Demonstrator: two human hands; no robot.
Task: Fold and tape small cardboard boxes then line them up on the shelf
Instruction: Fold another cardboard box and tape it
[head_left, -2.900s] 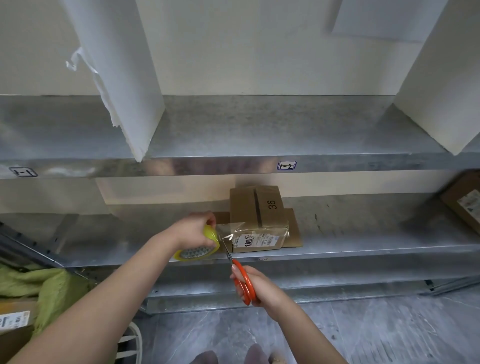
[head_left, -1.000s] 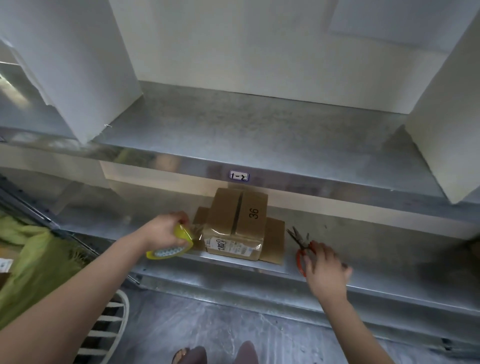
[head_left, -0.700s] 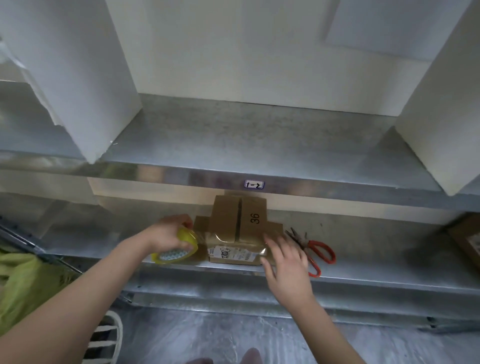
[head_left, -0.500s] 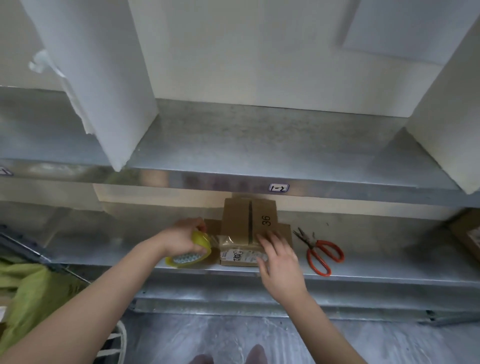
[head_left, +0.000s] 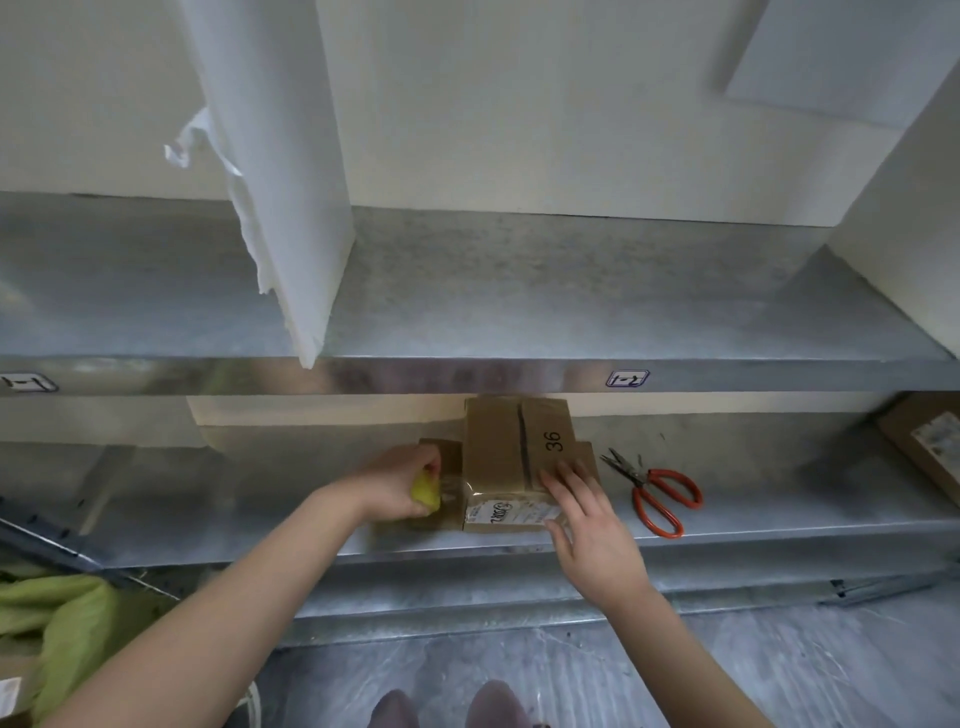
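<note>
A small brown cardboard box marked 36 (head_left: 511, 457) sits near the front edge of a galvanised metal lower shelf (head_left: 779, 519), between a person's 2 hands. The left hand (head_left: 400, 486), at the box's 9 o'clock and just beside it, curls its fingers round a yellow tape roll (head_left: 426, 493), from which a strip of clear tape (head_left: 457, 491) reaches the box's near left corner. The right hand (head_left: 587, 514) lies at the box's 5 o'clock, fingers straight and spread, pressing flat on the top's near right corner, thumb against the front face. Orange-handled scissors (head_left: 660, 496) lie on the shelf at the box's 3 o'clock, apart from it. A second labelled cardboard carton (head_left: 924, 447) shows at the shelf's far right.
</note>
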